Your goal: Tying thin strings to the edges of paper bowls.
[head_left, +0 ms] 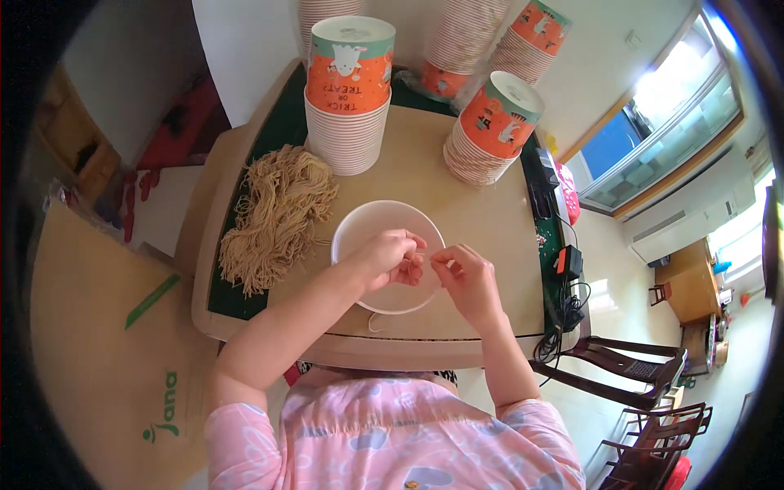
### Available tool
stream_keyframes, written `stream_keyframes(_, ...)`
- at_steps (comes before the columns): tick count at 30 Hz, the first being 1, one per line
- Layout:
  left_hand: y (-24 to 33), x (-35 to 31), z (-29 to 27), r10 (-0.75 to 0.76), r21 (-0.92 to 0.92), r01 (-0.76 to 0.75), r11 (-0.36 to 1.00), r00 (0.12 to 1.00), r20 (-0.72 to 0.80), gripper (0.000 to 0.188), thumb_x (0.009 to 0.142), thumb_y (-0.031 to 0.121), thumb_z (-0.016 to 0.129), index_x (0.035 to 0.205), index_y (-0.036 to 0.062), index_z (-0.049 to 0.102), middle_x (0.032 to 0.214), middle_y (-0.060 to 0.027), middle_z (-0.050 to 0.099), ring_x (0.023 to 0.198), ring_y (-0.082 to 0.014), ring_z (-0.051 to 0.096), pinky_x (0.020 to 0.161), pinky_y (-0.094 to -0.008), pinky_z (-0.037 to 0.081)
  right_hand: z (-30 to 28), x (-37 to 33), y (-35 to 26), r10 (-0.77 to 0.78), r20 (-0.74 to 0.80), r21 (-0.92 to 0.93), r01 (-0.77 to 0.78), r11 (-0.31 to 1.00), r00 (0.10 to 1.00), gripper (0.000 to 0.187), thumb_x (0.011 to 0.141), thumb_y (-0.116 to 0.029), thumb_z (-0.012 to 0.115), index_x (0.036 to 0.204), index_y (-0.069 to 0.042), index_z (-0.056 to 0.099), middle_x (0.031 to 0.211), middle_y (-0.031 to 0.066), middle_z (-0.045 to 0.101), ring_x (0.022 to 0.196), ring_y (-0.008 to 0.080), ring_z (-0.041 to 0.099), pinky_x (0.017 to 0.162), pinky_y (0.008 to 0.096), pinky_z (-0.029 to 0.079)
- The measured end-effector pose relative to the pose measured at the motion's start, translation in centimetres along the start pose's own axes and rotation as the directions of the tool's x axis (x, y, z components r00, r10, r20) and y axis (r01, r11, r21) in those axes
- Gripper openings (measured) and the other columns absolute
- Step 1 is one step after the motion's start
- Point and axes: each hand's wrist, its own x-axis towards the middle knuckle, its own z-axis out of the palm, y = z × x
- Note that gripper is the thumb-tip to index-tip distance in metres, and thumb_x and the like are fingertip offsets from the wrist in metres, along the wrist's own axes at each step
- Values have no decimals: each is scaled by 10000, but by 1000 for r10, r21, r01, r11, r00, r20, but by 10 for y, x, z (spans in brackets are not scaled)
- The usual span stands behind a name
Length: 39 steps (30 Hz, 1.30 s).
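A white paper bucket (344, 232) stands mouth up on the table in front of me, its inside pale and plain. My left hand (392, 260) is over its mouth with the fingers curled in. At the bucket's right rim, the fingertips of my right hand (467, 282) are pinched together, close to the left fingers. Whatever is between the fingers of either hand is too small to make out. A short piece of beige string (375, 323) shows on the table by the bucket's near rim. Left of the bucket lies a big loose bundle of beige strings (278, 214).
Upside-down stacks of orange and green paper buckets stand behind, at the left (349, 90) and right (495, 126). More wrapped stacks (469, 37) are against the wall. A black adapter with cables (568, 261) lies on the right table edge. A large cardboard box (98, 327) is at left.
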Motion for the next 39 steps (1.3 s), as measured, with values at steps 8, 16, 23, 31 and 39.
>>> stream_keyframes(8,3,8,3,-150,259,129,957,987,63,221,974,223,440,930,38,553,680,-26,495,457,-86,363,406,-241,243,-1,-1,0,-2,-11,111,3,994,1000,85,837,-50,674,916,-25,652,832,98,639,679,185,639,610,291,518)
stream_keyframes(16,-4,20,2,-207,360,180,915,978,38,312,961,258,493,720,70,558,580,20,405,423,-75,317,379,-246,222,6,-7,4,-191,-16,27,191,981,982,107,794,-28,703,886,-76,678,875,69,587,753,197,596,622,304,493)
stream_keyframes(23,-13,26,-2,-72,441,52,896,997,30,176,908,183,587,803,50,631,586,22,458,429,-67,342,382,-232,250,15,-11,9,-335,-55,-134,325,936,941,121,751,-4,728,845,-67,687,884,72,546,765,193,580,641,291,486)
stream_keyframes(31,-4,5,5,7,300,-4,954,1000,-10,99,876,152,636,895,55,640,640,40,485,507,-46,395,419,-209,281,16,-17,15,-168,-156,47,178,983,973,100,792,36,683,865,-21,648,900,73,600,798,170,592,680,269,486)
stream_keyframes(39,-11,6,4,18,81,-25,996,996,85,84,881,149,628,904,69,618,708,36,523,534,-34,405,433,-168,286,27,-21,32,127,-171,558,-10,830,977,86,844,22,650,924,-10,644,874,73,632,814,139,616,710,248,501)
